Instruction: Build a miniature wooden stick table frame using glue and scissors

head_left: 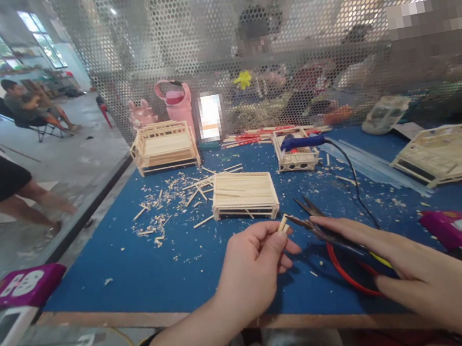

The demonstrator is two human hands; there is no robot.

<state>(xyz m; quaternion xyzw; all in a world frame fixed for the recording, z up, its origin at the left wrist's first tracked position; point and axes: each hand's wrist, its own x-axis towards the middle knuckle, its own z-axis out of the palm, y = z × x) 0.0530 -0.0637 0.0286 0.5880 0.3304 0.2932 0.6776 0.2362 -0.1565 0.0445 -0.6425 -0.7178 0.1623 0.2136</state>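
My left hand (254, 264) is closed, pinching a short bit of wooden stick (283, 224) between thumb and fingers. My right hand (411, 260) grips a pair of scissors (341, 270) with a red looped handle; a dark, rusty blade reaches the stick's end. Other dark metal tips (303, 206) show just beyond, and a yellow and blue handle part (383, 262) lies under my right palm. Whether these belong to a second tool, I cannot tell. Just past my left hand stands a small slatted wooden model (243, 191), like a bed.
Loose sticks (201, 190) and wood scraps litter the blue table (142, 278). A stick-built model bed (166, 145) stands back left, another model (451, 155) right. A blue glue gun (303, 141) rests on a small frame (297, 158), its cord trailing forward. Clear glue sticks (368, 166) lie right.
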